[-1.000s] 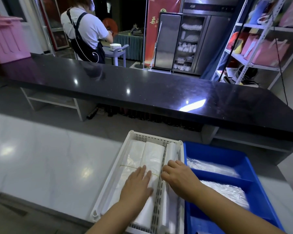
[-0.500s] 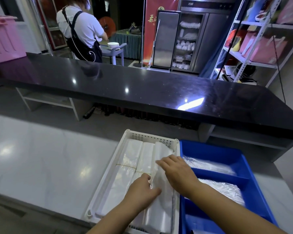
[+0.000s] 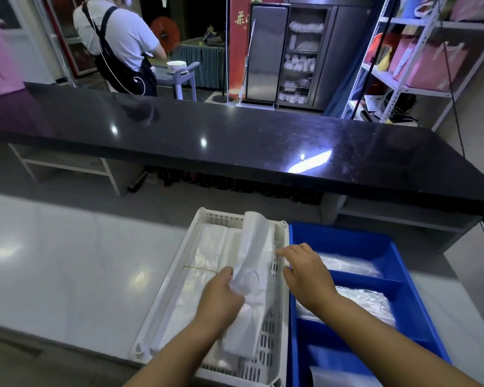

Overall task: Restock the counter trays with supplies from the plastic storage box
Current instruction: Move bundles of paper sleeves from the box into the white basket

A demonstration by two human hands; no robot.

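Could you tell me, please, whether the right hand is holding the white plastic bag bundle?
No, the right hand hovers open above the white perforated tray's edge, while the left hand has the white plastic bag bundle in its grip.

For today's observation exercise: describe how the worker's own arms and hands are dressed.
Both forearms are bare: no sleeves reach into view. The left hand and right hand wear no gloves, and no rings, watch or wristband show. The fingers are uncovered.

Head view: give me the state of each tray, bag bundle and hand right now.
White tray: holds bag stacks, not full.
Banded bundle: lying flat in the white tray.
Loose bag stack: lifted, far end raised.
Blue tray: divided, clear bags in its compartments.
Left hand: gripping the loose bag stack.
Right hand: open, above the edge between the trays.
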